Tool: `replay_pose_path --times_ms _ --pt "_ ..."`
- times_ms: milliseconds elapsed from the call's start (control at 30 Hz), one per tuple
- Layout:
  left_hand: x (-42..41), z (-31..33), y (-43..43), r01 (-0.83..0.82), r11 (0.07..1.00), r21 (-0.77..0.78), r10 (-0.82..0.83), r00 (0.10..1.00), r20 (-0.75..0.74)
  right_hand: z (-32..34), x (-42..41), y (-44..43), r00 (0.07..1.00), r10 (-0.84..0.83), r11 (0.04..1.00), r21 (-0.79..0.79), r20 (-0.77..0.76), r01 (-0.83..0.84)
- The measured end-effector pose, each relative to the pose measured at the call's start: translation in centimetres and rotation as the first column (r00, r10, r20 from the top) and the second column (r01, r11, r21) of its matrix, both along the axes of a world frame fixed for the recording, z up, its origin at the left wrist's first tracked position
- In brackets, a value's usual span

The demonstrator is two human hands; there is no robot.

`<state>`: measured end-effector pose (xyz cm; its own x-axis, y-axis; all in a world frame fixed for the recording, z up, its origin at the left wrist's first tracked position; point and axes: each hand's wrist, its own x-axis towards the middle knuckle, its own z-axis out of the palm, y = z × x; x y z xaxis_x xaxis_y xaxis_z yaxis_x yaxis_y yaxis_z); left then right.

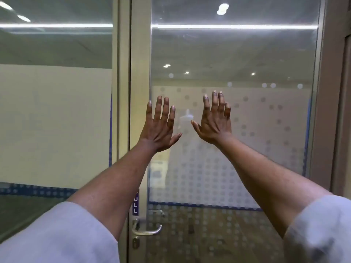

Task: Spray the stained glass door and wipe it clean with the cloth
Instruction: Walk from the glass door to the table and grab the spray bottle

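The glass door (pixel 237 54) fills the middle and right of the view, clear above and covered lower down with a frosted dotted film. My left hand (pixel 160 126) is raised in front of the glass near the door's left frame, fingers straight and spread, holding nothing. My right hand (pixel 214 120) is raised beside it at the same height, fingers also straight and spread, empty. Whether the palms touch the glass I cannot tell. No spray bottle or cloth is in view.
A metal lever handle (pixel 150 231) with a keyhole below it sits low on the door's left frame (pixel 139 73), under a purple "PULL" label (pixel 135 205). A fixed glass panel (pixel 55 92) stands to the left. A brown wall edge (pixel 340 92) borders the right.
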<state>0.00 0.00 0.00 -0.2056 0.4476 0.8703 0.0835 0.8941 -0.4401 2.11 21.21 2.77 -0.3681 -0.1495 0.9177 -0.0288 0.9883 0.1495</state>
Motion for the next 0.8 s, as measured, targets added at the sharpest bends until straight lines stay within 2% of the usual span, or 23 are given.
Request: replay_pose_path --times_ms 100,167,433,600,800 --pt "1.3 -0.1 -1.1 -0.061 0.996 0.063 0.059 0.997 0.040 -0.1 0.1 -1.6 1.000 0.018 1.000 -0.001 0.018 -0.018" --pt "1.8 -0.8 -2.6 -0.107 0.992 0.073 0.105 0.994 0.025 -0.4 0.0 -3.2 0.998 0.056 0.998 0.013 0.031 -0.056" --pt "6.5 -1.9 -9.5 -0.308 0.947 0.090 0.294 0.945 0.141 -1.7 -0.2 -10.7 0.966 0.249 0.968 0.016 0.065 -0.250" --pt "10.9 -3.2 -15.0 -0.466 0.876 0.125 0.445 0.881 0.161 -2.6 0.9 -17.2 0.910 0.405 0.910 0.057 0.087 -0.410" --pt "18.6 -6.3 -22.2 -0.666 0.729 0.157 0.634 0.744 0.212 -4.7 4.3 -26.5 0.771 0.621 0.769 0.080 0.144 -0.634"
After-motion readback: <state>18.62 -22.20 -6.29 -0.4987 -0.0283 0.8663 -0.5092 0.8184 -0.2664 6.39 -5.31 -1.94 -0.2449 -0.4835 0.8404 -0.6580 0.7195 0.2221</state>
